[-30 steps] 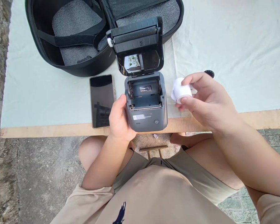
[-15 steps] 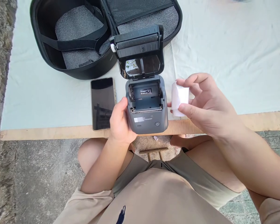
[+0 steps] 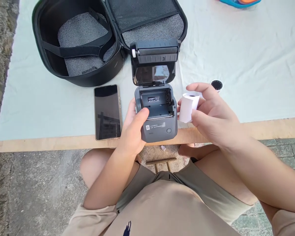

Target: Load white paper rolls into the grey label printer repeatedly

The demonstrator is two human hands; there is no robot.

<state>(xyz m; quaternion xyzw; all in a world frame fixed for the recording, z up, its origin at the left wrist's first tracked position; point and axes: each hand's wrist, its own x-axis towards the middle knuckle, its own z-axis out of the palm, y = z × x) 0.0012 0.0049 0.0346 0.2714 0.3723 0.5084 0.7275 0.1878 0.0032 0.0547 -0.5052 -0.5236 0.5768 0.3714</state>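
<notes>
A dark grey label printer [image 3: 159,129] sits at the table's near edge, its lid [image 3: 155,62] raised and tilted back. The paper bay inside shows a small printed sticker and holds no roll. My left hand [image 3: 134,129] is closed around the printer's left side, thumb over the rim of the bay. Just right of the printer, my right hand [image 3: 213,113] pinches a white paper roll [image 3: 186,108] between thumb and fingers. The roll stands upright with its dark core facing up, and its outer end hangs a little loose.
A smartphone [image 3: 107,113] lies left of the printer. Behind it stands an open black case [image 3: 93,77] with grey foam and straps. A small round item with a dark top [image 3: 216,85] is beyond my right hand. At the far edge is a blue and orange object [image 3: 241,3].
My left thumb has moved from the printer's side onto the bay's rim. The printer has turned slightly and its lid appears lower. The paper roll has tipped, so its core shows.
</notes>
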